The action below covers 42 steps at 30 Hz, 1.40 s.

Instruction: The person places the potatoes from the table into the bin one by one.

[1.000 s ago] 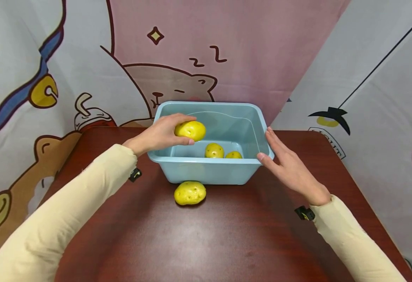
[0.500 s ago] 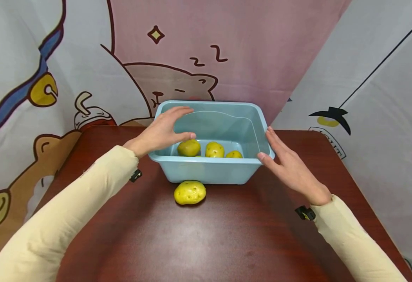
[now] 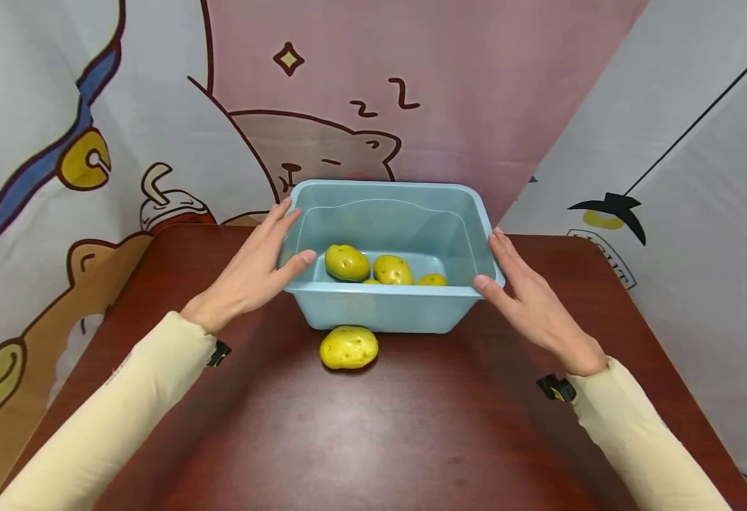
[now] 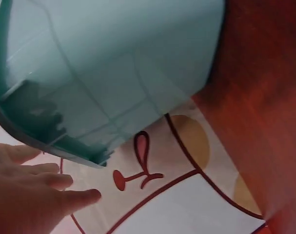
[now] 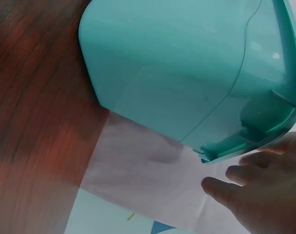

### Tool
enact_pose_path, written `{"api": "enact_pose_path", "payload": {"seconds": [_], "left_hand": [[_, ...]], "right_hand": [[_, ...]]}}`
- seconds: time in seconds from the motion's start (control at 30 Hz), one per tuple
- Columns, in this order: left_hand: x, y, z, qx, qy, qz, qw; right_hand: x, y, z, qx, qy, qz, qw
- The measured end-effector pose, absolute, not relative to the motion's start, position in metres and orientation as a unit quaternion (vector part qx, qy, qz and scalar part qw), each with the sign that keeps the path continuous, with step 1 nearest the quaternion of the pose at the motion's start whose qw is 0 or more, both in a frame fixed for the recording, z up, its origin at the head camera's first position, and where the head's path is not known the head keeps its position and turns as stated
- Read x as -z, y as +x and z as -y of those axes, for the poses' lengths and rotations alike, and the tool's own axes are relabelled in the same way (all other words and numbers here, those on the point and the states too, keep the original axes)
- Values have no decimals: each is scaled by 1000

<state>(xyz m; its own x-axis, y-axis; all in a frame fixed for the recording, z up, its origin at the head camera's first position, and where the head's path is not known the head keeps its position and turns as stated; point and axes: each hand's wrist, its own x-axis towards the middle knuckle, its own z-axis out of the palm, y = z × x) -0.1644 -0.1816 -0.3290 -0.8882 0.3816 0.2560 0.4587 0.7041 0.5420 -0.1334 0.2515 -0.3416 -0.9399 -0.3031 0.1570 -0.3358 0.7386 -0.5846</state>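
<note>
A light blue plastic basin (image 3: 391,309) stands on the table with several yellow potatoes inside, among them a potato (image 3: 347,263) at the left and a potato (image 3: 393,270) in the middle. The near wall partly hides the others. Another potato (image 3: 349,348) lies on the table in front of the basin. My left hand (image 3: 248,273) is at the basin's left rim, fingers extended and thumb over the edge; it holds no potato. On the right rim rests my right hand (image 3: 530,301), its fingers straight along the outside and its thumb at the near corner.
The dark reddish-brown table (image 3: 373,440) carries the basin near its far edge. Behind it hangs a cloth backdrop (image 3: 463,92) with cartoon drawings, which also runs along both sides.
My left hand has released a potato inside the basin, then moved back and left to the left rim. My right hand has stayed at the right rim.
</note>
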Motion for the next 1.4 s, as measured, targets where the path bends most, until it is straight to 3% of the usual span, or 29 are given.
{"api": "enact_pose_path", "payload": {"seconds": [0.2,0.43,0.63,0.83,1.2,1.4], "left_hand": [[343,-161,186,294,-195,935,38],[345,-160,187,295,-185,936,42],[344,-160,186,287,-176,941,37],[347,-162,184,280,-176,943,40],[349,-162,185,288,-182,938,55],[350,-160,185,295,-178,937,54]], "right_hand": [[335,-121,-242,-332,211,911,125],[329,-101,-207,-305,349,839,284],[338,-88,-171,-325,438,778,310],[360,-82,-146,-340,484,775,223],[389,-91,-107,-300,432,848,-65],[399,-105,-92,-279,431,852,-102]]}}
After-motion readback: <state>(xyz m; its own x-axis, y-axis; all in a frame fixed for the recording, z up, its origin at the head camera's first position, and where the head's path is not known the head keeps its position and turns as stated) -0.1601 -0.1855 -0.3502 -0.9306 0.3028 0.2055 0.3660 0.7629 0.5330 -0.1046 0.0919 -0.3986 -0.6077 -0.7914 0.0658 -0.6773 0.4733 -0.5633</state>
